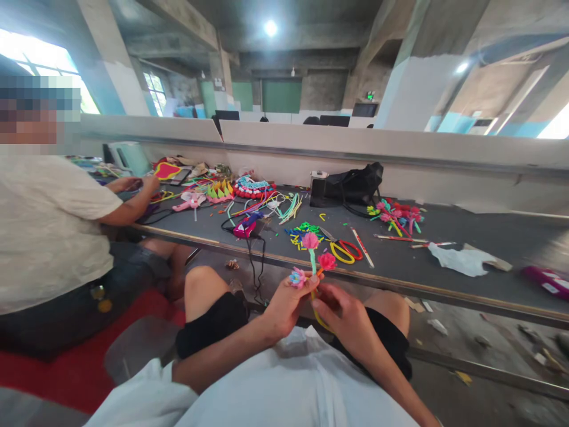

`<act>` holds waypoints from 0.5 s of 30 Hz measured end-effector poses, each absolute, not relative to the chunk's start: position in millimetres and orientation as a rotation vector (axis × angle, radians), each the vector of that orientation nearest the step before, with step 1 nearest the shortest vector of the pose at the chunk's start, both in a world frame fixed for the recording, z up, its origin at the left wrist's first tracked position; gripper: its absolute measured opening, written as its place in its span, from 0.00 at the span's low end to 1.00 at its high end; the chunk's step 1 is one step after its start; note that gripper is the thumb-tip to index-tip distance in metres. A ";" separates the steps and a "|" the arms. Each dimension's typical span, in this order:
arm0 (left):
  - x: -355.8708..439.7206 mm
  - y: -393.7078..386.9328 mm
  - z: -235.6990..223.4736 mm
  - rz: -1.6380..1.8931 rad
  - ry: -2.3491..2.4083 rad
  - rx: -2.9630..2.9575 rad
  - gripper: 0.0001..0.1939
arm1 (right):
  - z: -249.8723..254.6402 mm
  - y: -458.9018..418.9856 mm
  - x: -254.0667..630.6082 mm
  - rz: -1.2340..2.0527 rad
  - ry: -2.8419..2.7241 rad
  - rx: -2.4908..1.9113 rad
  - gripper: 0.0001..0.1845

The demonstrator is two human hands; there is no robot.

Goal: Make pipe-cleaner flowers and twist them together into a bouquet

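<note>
My left hand (287,302) is closed in a pinch around the stems of three fuzzy craft flowers, held over my lap in front of the table edge. One is a pink flower (310,240) on a pale green stem. Another is a deep pink flower (327,261) on an orange stem, and a smaller pink and blue flower (297,277) leans left. My right hand (342,311) is closed, thumb and fingers against the yellow stem (315,296) below them. Just beyond lie scissors (347,251) with yellow and red handles and a pile of cut coloured pieces (304,235).
A pink device (246,228) with a black cable lies left of the pile. Behind are loose fuzzy stems (291,207), a phone (317,191) and a black bag (355,182). Finished flowers (395,214) and white tissue (460,259) lie right. A co-worker (57,231) sits left.
</note>
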State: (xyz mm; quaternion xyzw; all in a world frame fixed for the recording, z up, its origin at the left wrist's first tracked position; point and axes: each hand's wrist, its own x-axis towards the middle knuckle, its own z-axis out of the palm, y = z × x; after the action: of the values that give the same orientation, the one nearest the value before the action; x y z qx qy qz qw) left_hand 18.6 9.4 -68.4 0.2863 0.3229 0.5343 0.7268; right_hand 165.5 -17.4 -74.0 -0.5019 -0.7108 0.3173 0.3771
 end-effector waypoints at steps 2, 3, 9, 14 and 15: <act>20.6 10.4 -70.4 1.150 0.721 0.603 0.15 | -73.0 -17.4 162.6 0.667 -1.996 -1.375 0.08; 21.0 11.1 -71.1 1.147 0.727 0.595 0.15 | -72.8 -17.0 162.1 0.610 -2.051 -1.420 0.07; 16.4 17.4 -68.3 1.165 0.690 0.582 0.16 | -77.8 -15.4 164.2 0.788 -1.960 -1.338 0.13; 15.6 20.7 -62.0 1.152 0.580 0.537 0.17 | -81.4 -18.1 152.7 1.107 -1.494 -1.116 0.17; 15.9 20.9 -60.9 1.149 0.554 0.523 0.17 | -81.9 -18.2 149.3 1.198 -1.394 -1.084 0.18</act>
State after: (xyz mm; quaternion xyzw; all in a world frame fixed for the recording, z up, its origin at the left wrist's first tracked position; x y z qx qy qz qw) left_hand 15.9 20.9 -60.9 0.2411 0.2555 0.5300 0.7718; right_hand 149.3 -18.2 -81.9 -0.4449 -0.5721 0.4916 0.4828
